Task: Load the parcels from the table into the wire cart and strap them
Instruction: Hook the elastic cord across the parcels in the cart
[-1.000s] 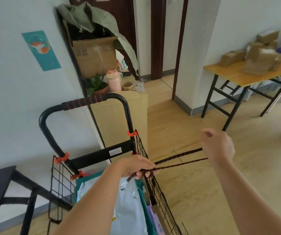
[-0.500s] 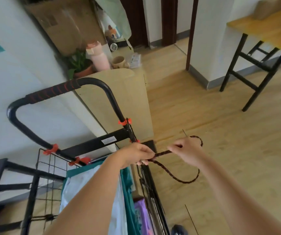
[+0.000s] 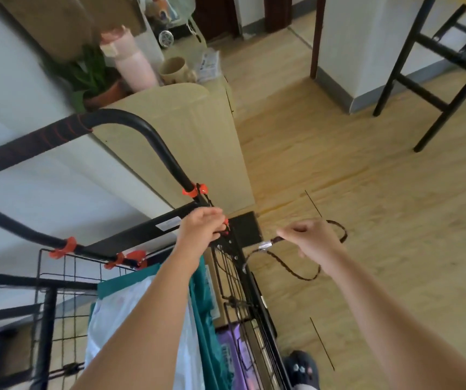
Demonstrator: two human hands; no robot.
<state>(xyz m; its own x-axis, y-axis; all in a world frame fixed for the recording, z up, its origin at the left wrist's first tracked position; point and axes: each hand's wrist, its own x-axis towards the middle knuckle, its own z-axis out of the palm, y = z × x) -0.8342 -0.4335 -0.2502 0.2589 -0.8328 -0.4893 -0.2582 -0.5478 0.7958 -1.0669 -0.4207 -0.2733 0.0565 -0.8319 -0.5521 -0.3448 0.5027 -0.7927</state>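
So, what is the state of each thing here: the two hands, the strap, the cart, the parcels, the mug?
Wire cart, upright, loaded.
Parcels, standing inside the cart.
Strap, slack, hanging in a loop beside the cart.
Left hand, fingers curled at the cart's top corner; what it holds is hidden.
Right hand, pinches the strap.
Mug, upright on the cabinet.

1 cart (image 3: 141,235), 1 strap (image 3: 296,273), 3 pkgs (image 3: 141,319)
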